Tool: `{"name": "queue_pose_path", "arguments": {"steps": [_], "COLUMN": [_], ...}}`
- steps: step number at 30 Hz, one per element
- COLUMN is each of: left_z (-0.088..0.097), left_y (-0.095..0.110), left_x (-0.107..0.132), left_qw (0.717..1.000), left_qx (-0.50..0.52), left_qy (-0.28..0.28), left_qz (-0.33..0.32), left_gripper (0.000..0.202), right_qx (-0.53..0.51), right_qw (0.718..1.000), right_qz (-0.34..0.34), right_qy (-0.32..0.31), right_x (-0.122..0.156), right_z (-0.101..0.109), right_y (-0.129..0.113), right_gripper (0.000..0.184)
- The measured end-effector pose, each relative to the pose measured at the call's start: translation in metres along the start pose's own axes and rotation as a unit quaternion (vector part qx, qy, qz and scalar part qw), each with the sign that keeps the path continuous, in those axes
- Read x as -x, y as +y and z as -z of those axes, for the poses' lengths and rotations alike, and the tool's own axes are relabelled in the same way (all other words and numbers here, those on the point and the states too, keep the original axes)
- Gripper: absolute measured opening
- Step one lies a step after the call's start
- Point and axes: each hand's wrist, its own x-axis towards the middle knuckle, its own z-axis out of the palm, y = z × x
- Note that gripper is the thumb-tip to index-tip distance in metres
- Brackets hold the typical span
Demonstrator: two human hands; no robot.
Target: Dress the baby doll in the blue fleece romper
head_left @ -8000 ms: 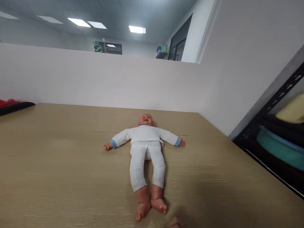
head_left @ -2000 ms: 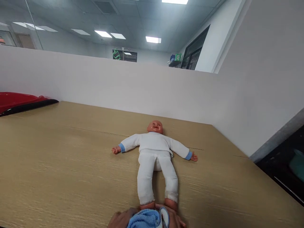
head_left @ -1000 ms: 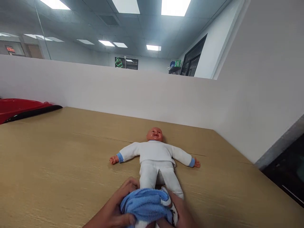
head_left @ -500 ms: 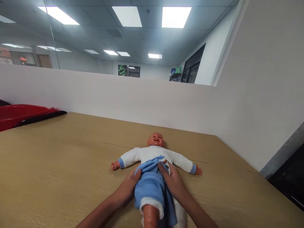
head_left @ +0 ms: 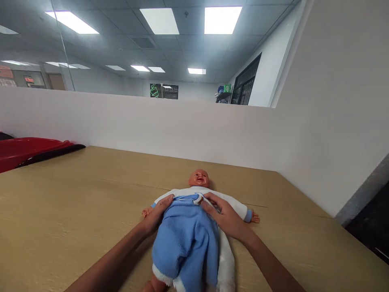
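Observation:
A baby doll (head_left: 199,179) in a white suit lies on its back on the wooden table (head_left: 75,202), head away from me. Blue fleece trousers (head_left: 185,239) with white cuffs cover its legs up to the chest. My left hand (head_left: 158,213) grips the left side of the trousers' waistband, fingers curled on the fabric. My right hand (head_left: 223,215) pinches the waistband at the right side, over the doll's belly. One bare doll foot shows at the bottom edge under a cuff.
A low white partition (head_left: 152,121) runs along the table's far edge and a white wall closes the right side. A red and black object (head_left: 27,148) lies at the far left. Dark shelving (head_left: 370,231) stands at the right.
Both hands have drawn the blue trousers up from the doll's feet over its legs to the chest; half a second ago the waistband was lower on the belly.

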Motion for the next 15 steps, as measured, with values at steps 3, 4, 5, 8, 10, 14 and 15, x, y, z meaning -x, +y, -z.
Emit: {"name": "queue_pose_path", "arguments": {"steps": [3, 4, 5, 8, 10, 14, 15], "left_z": [-0.003, -0.006, -0.010, -0.026, -0.035, -0.041, -0.040], "left_y": [0.013, 0.021, 0.029, 0.058, 0.074, 0.092, 0.093], "left_x": [-0.019, -0.024, -0.028, -0.036, -0.040, -0.048, -0.050], "left_qw": [0.996, 0.993, 0.991, 0.974, 0.954, 0.913, 0.907], "left_qx": [-0.026, -0.031, -0.042, -0.113, -0.168, -0.249, -0.269], "left_qy": [-0.087, -0.111, -0.130, -0.193, -0.248, -0.322, -0.324], "left_qz": [0.004, -0.001, -0.012, -0.043, -0.032, 0.002, 0.001], "left_gripper": [0.058, 0.057, 0.057, 0.054, 0.051, 0.041, 0.039], "right_qx": [0.050, 0.063, 0.074, 0.099, 0.098, 0.079, 0.069], "right_qw": [0.997, 0.995, 0.994, 0.991, 0.994, 0.990, 0.984], "right_qz": [0.049, 0.061, 0.073, 0.079, 0.045, -0.048, -0.067], "right_qy": [0.032, 0.038, 0.044, 0.044, 0.023, -0.107, -0.148], "right_x": [-0.009, -0.012, -0.014, -0.019, -0.016, 0.002, 0.006], "right_z": [0.009, 0.010, 0.011, 0.011, 0.014, 0.033, 0.039], "right_y": [-0.020, -0.027, -0.033, -0.044, -0.043, -0.026, -0.021], "right_gripper": [0.035, 0.032, 0.030, 0.028, 0.032, 0.065, 0.076]}}
